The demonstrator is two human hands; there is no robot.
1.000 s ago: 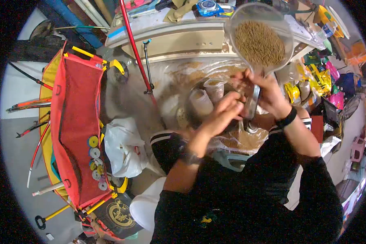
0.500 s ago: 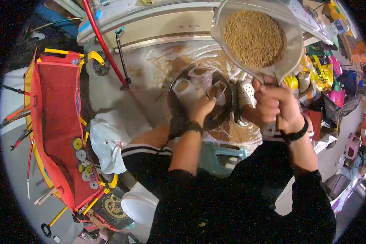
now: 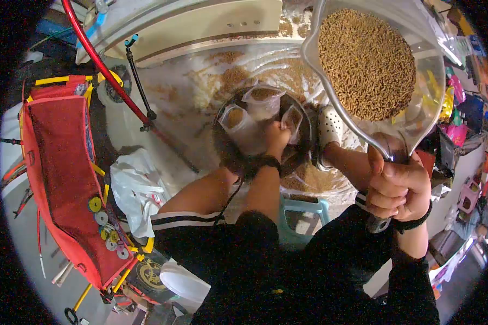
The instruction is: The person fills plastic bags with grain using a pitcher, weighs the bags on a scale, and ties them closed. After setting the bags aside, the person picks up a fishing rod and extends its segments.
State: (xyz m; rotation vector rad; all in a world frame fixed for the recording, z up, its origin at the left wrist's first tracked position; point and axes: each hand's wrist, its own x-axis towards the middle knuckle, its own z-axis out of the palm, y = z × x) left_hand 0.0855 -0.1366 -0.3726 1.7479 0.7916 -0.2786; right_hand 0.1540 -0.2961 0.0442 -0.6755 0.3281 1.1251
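Observation:
My right hand (image 3: 398, 192) is wrapped round the handle of a large clear plastic scoop (image 3: 429, 51), raised at the upper right. Small brown pellets (image 3: 366, 65) lie in the scoop. Down in a round dark basin (image 3: 220, 149), my left hand (image 3: 278, 136) pinches the edge of a clear plastic bag (image 3: 293, 120). Two other clear bags stand in the basin beside it: one bag (image 3: 236, 122) at the left and another bag (image 3: 264, 103) at the back, each with brown contents showing at its mouth.
Spilled pellets (image 3: 312, 180) lie on plastic sheeting around the basin. A red cart-like fabric holder (image 3: 59, 157) with yellow bars stands left, near a white plastic bag (image 3: 135, 184). A red pole (image 3: 103, 65) slants across the upper left. A pale green stool (image 3: 309, 206) sits below the basin.
The scoop appears larger and closer, with my right hand lower and further right. My left hand stays at the bag in the basin. The whole view has shifted slightly.

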